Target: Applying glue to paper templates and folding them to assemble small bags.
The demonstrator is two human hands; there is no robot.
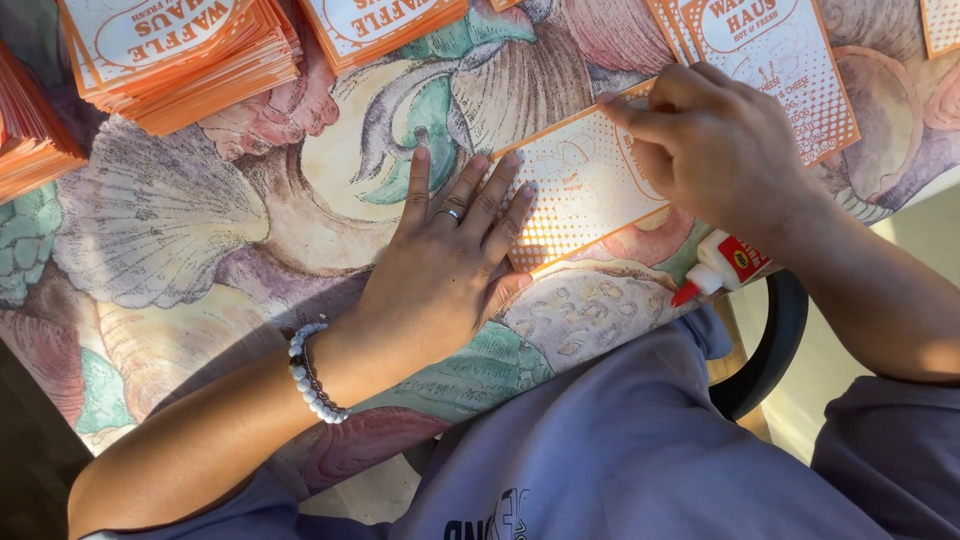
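An orange-and-white printed card (575,190) lies flat on a table with a painted seashell pattern (160,220). My left hand (450,265), with a ring and a white bead bracelet, rests flat with fingers spread, its fingertips pressing the card's left end. My right hand (715,145) presses down on the card's right end, index finger stretched along the top edge. A small white glue bottle (722,264) with a red tip lies on the table edge just under my right wrist.
Stacks of the same orange-edged cards sit at the top left (180,55), far left (30,130) and top middle (385,25). More cards lie at the top right (790,60). My lap in a grey-purple garment and a dark chair arm (775,345) are below the table edge.
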